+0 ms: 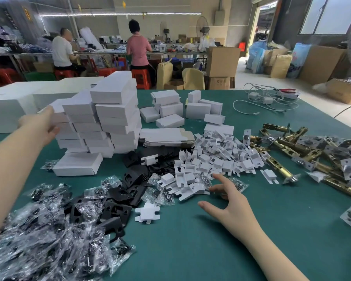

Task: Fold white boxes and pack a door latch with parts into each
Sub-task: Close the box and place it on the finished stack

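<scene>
Neither hand grips anything firmly that the view shows: the left hand (41,126) presses against the far-left side of the tall stack of folded white boxes (101,120), its fingertips hidden behind the cardboard, so whether it pinches a box cannot be told, while the right hand (229,201) hovers with fingers spread and relaxed, holding nothing. Taking that stack as the landmark, the right hand is well to its right and nearer the person, its fingertips just touching the near edge of the heap of white card inserts (215,159). Brass door latches (304,155) lie further right of the stack, well apart from both hands. Flat unfolded box blanks (164,136) sit just beside the stack's right foot, black plates (118,201) and bagged screws (49,236) in front of it, on the green table (190,250). The likely trouble is the stack itself: it leans unevenly, and a sideways push from the left hand could topple boxes onto the inserts and plates. A careless sweep by the right hand could also scatter the loose inserts.
</scene>
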`<state>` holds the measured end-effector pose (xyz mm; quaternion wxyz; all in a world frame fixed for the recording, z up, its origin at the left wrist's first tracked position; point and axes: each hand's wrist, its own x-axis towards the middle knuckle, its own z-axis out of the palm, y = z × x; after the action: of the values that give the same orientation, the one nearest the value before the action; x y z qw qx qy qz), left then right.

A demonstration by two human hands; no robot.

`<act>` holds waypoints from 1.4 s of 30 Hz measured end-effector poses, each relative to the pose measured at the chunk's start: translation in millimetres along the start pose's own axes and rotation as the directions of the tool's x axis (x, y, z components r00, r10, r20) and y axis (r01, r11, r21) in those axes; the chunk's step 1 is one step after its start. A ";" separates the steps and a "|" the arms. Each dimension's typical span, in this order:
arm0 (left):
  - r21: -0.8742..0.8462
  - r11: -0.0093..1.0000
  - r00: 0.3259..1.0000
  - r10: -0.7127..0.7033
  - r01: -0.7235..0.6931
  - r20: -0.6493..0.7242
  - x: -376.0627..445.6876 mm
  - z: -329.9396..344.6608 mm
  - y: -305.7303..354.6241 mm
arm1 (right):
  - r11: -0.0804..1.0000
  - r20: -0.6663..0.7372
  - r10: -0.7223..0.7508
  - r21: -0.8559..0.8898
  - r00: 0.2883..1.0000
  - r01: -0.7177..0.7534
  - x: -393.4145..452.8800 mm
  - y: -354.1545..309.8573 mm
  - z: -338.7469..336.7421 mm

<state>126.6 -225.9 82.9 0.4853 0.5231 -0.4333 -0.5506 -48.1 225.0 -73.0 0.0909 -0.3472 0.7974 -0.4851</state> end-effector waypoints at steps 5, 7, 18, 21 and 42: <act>0.274 0.951 0.986 0.161 -0.142 -0.048 -12.5 -6.4 0.5 | 0.999 -0.005 -0.015 -0.042 1.000 0.015 -0.1 -4.3 -0.6; 0.265 0.917 0.917 0.353 -0.300 -0.186 -34.9 -3.0 3.4 | 0.997 -0.006 -0.025 -0.071 1.000 0.025 -0.2 -6.9 -0.7; 0.248 0.318 0.373 0.435 -0.915 0.819 -261.5 54.6 -101.3 | 0.955 0.062 -0.105 -0.273 0.992 0.118 -0.9 -12.7 0.4; 0.309 0.087 0.321 0.213 -0.947 0.923 -282.8 68.5 -147.5 | 0.949 0.064 -0.133 -0.280 0.989 0.145 0.0 -12.3 0.9; 0.100 0.219 0.218 0.620 -0.971 0.754 -280.1 71.3 -190.4 | 0.903 -0.054 -0.212 -0.393 0.976 0.174 139.0 -63.9 0.3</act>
<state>35.0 77.8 -55.5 0.3707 0.1193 -0.9075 -0.1576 -121.4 117.1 7.0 -0.0659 -0.4118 0.8423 -0.3415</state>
